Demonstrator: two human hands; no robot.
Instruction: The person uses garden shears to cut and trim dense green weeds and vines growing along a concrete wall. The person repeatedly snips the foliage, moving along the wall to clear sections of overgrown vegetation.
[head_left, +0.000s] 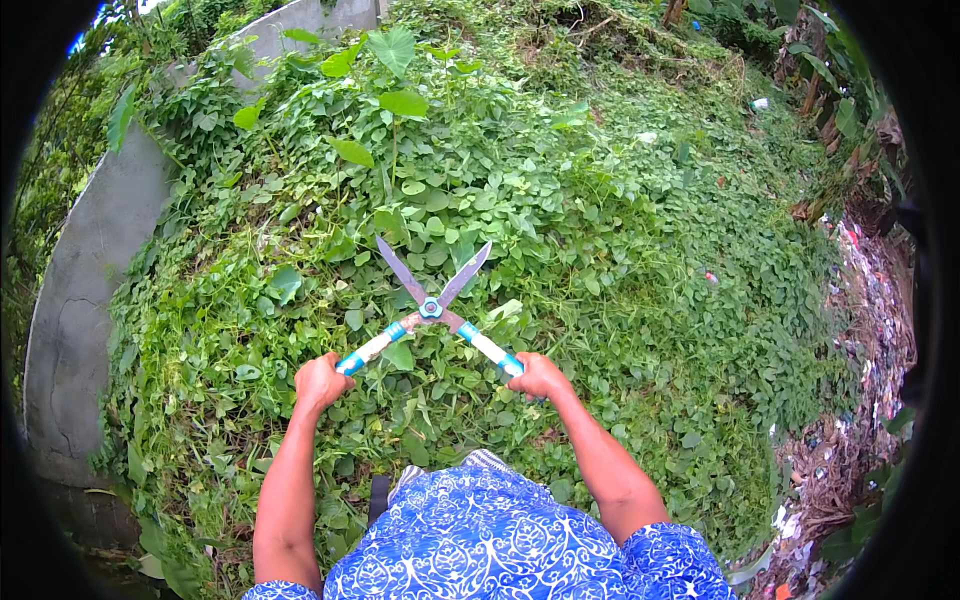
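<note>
A pair of hedge shears (430, 307) spans the space before me, its two blades spread apart in a V that points away from me. My left hand (322, 382) grips the end of the left handle, which is blue and white. Around the end of the matching right handle, my right hand (539, 376) is closed. Under and around the blades lie dense green vines (525, 217) with broad leaves. Taller plants with large heart-shaped leaves (403, 103) stand beyond the blade tips.
A curved grey concrete wall (82, 277) with cracks borders the growth at left and continues at the top. Scattered litter (870, 360) and dry plant matter line the right side. Banana-like plants (847, 120) stand at the upper right.
</note>
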